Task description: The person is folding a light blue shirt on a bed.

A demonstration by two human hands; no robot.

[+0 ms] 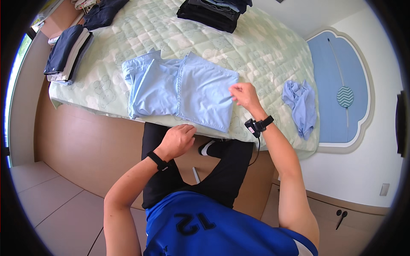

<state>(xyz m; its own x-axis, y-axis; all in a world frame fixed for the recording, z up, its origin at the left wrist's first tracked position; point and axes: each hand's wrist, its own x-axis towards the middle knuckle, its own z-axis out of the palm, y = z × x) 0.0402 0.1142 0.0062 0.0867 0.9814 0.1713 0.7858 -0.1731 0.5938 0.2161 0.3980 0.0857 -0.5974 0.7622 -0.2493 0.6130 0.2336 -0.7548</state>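
Observation:
A light blue shirt (205, 92) lies partly folded near the bed's front edge, one panel turned over its right part and its collar end at the left. My right hand (244, 96) is at the shirt's right edge, fingers bent together; whether they pinch the cloth is not clear. Just below the shirt's lower edge, my left hand (177, 139) hovers with loosely curled fingers and no cloth visible in it. A crumpled blue garment (301, 107) lies further right on the bed.
The quilted bedspread (105, 86) has a pale green bear pattern. Folded clothes (65, 52) are stacked at the left, with a dark garment (102, 12) beyond. Another stack of dark folded clothes (209, 14) lies at the far side. A blue headboard panel (339, 86) stands at the right.

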